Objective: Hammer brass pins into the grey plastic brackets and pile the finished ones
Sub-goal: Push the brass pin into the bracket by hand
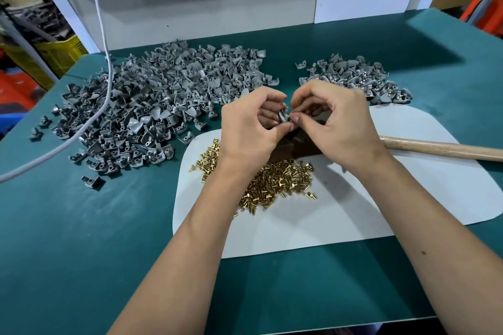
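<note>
Left hand (250, 128) grips one grey bracket (283, 116) above the white mat (353, 198); right hand (337, 122) pinches a brass pin (290, 117) at it. Pin heap (275, 182) on the mat, big bracket pile (152, 106) left of it, smaller pile (353, 76) behind, hammer handle (446, 149) across its right side.

White cable (104, 43), yellow crate (64, 53), green tabletop (81, 226)

grey brackets (152, 95), brass-gold pins (277, 182), teal table (81, 226), white mat (381, 198)
</note>
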`<action>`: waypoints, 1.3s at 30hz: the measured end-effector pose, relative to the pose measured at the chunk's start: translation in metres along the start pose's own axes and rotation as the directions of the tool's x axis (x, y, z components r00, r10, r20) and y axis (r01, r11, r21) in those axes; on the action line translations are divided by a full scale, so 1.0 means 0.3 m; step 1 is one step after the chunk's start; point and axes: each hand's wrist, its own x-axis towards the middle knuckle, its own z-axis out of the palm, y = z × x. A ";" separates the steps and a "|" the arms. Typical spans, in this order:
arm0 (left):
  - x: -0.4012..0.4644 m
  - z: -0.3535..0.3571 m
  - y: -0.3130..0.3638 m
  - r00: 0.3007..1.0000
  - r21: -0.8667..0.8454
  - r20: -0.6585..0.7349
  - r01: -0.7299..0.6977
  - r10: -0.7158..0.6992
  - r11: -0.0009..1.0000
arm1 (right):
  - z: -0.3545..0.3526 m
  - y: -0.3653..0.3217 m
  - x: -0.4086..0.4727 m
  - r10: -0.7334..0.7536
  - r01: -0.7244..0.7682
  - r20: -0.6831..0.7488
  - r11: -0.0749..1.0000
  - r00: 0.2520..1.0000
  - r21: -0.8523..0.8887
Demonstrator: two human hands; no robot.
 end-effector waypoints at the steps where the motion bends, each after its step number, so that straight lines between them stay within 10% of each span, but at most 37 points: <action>1: 0.001 -0.002 -0.003 1.000 0.012 0.012 -0.008 0.008 1.000 | -0.001 0.000 -0.001 0.001 -0.001 0.012 1.000 1.000 -0.003; 23: 0.006 -0.007 0.015 0.964 0.177 0.018 -0.265 0.266 0.948 | -0.025 0.022 -0.003 0.124 -0.138 0.086 0.973 0.989 0.187; 39: 0.013 -0.037 -0.016 1.000 -0.225 0.005 0.025 -0.025 0.974 | -0.043 0.012 0.003 -0.095 0.094 0.072 0.995 0.993 0.020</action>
